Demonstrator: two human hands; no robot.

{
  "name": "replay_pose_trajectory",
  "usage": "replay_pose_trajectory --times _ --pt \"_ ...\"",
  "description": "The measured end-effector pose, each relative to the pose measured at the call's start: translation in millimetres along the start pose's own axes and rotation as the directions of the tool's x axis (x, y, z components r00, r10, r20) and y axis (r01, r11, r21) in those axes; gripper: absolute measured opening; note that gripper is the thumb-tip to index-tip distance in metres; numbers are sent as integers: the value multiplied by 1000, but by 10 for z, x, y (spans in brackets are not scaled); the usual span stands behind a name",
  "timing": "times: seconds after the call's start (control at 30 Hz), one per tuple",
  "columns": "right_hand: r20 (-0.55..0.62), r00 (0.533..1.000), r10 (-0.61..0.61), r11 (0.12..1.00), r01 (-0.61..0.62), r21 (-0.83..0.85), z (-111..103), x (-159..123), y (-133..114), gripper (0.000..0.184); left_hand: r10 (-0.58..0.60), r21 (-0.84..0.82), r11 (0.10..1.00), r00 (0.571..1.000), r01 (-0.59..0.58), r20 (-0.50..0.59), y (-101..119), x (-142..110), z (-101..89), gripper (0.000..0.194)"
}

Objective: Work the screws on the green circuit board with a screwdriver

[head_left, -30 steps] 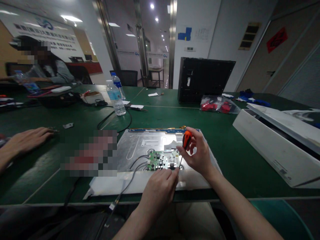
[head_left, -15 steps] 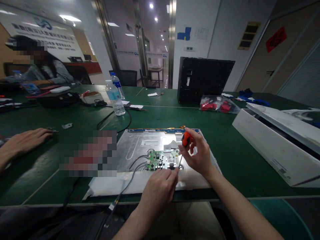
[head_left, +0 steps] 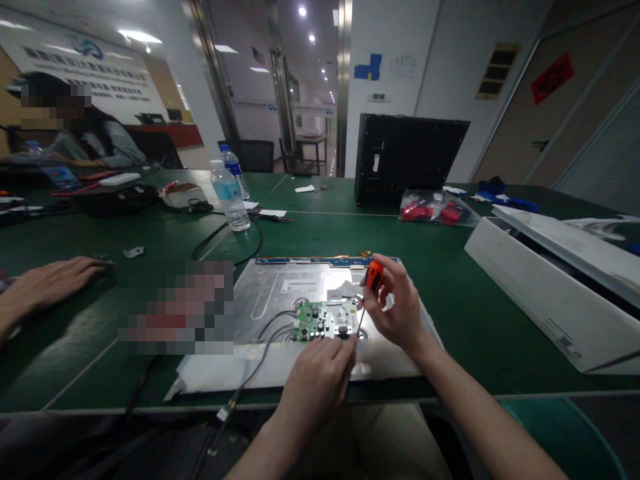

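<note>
My right hand (head_left: 397,307) grips an orange-and-black screwdriver (head_left: 373,275) by its handle, thumb and fingers around it. The thin shaft slants down to the right front corner of a green circuit board (head_left: 323,320). At that corner my left hand (head_left: 320,370) is closed, its fingertips beside the screwdriver's tip; whatever they pinch is hidden. Under the board lies a flat silver metal panel (head_left: 273,287), with a blue strip (head_left: 300,263) along its far edge and a white sheet (head_left: 225,370) over its near edge. Dark cables (head_left: 270,343) run from the board's left side.
Two water bottles (head_left: 231,200) stand beyond the panel. A black monitor housing (head_left: 410,160) stands at the back, near a clear bag with red items (head_left: 433,210). On the right is a white box (head_left: 550,287). Another person's hand (head_left: 55,287) rests at left; someone sits farther back.
The screwdriver handle has turned a little within my right fingers, and those fingers have shifted slightly. My left hand stays where it was at the board's corner.
</note>
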State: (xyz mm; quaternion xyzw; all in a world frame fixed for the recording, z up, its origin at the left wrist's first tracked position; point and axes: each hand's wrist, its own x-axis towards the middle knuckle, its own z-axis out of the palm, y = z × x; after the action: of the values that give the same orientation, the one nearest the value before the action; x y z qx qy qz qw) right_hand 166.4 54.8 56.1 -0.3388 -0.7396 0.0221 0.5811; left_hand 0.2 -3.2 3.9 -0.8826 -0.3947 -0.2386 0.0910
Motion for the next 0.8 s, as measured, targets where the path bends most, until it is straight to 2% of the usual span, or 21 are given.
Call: replay_pose_trajectory --times 0.2,0.3,0.43,0.53,0.7,0.8 --pt "-23 997 -69 995 67 -74 -4 26 20 50 -4 -6 1000 1000 4 -6 4 7 -18 24" --pt "5 999 -47 995 47 -91 -5 27 16 52 -2 1 1000 1000 2 4 -2 9 -11 24" --pt "6 1000 -14 1000 15 -20 -2 6 8 57 1 0 1000 1000 -1 9 -8 -2 2 25" --pt "-6 1000 -9 1000 9 -7 -2 4 7 52 1 2 1000 1000 -1 7 -9 -2 5 25" --pt "-42 997 -59 996 55 -76 -8 32 10 47 6 0 1000 1000 -6 0 -10 3 -6 24" --pt "-11 999 -36 994 35 -100 -12 31 10 44 14 3 1000 1000 -14 5 -11 1 -4 25"
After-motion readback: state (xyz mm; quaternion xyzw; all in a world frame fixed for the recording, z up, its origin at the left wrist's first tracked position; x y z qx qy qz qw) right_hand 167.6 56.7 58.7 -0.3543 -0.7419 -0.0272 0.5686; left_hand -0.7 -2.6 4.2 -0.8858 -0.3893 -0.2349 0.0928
